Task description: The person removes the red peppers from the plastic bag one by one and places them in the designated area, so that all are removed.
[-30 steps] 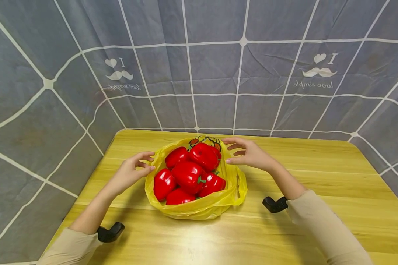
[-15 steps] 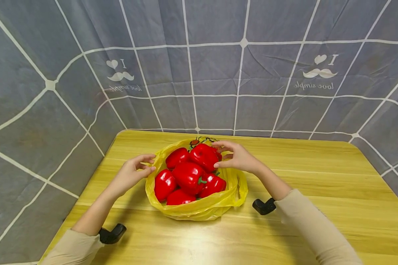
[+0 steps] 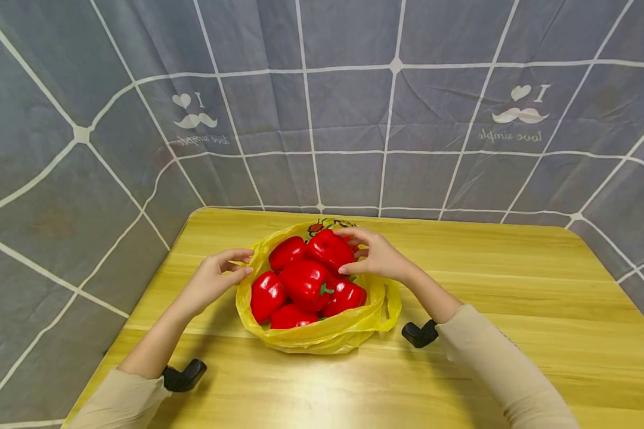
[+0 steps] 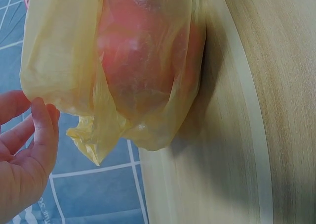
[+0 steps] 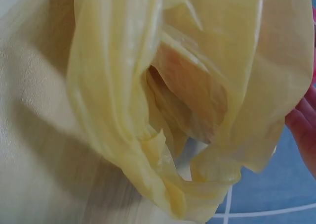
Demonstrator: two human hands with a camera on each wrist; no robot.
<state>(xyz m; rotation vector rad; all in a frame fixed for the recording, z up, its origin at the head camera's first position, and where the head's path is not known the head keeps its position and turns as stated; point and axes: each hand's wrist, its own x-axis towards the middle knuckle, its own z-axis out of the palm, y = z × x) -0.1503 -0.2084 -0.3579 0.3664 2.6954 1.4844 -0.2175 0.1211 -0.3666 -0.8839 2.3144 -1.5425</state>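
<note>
Between a person's two hands, a yellow plastic bag [image 3: 308, 342] sits on a wooden table [image 3: 488, 274], holding glossy red peppers [image 3: 307, 285], with a looped handle [image 3: 394, 305] nearer the wearer than the right hand. The left hand [image 3: 214, 279], loosely curved with thumb and index finger slightly parted, touches the bag's rim, though whether it pinches the plastic cannot be told. The right hand [image 3: 378, 256], half open, reaches over the rim, thumb and fingers spread around a far pepper [image 3: 327, 247]; any grip is unclear.
</note>
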